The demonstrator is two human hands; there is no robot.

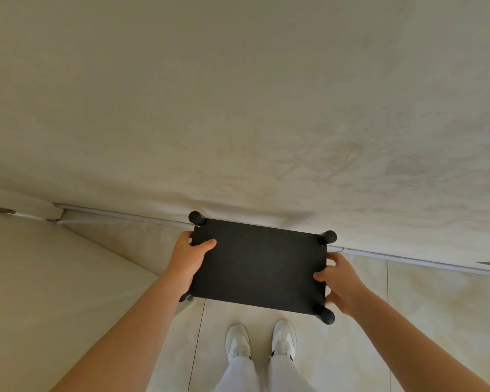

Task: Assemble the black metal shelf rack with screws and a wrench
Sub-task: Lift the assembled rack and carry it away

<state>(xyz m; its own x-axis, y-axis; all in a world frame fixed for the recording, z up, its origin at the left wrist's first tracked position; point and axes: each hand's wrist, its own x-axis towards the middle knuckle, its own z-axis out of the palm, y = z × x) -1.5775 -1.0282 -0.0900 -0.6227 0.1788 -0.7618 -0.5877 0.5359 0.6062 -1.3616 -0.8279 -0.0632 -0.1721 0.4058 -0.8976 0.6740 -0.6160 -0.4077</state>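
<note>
Reaching in from the bottom corners on bare forearms, past white shoes (238, 340) at bottom centre. Gripping the rack (259, 264) at mid-frame, over the floor (422, 306) and close to the wall (238, 108); lifted or standing, impossible to tell. Left hand (191, 258) curled round the left edge, thumb flat on the dark panel. Right hand (341, 281) pinching the right edge, thumb on top, fingers underneath. Round-ended posts (327, 237) at three corners, the fourth mostly hidden by the left wrist. No screws or wrench in view. Likely to tip if either grip slackens, with only the edges held, and to drop toward the shoes. Could also knock a far post against the wall if pushed up-frame, straining any joint not fully tightened.
</note>
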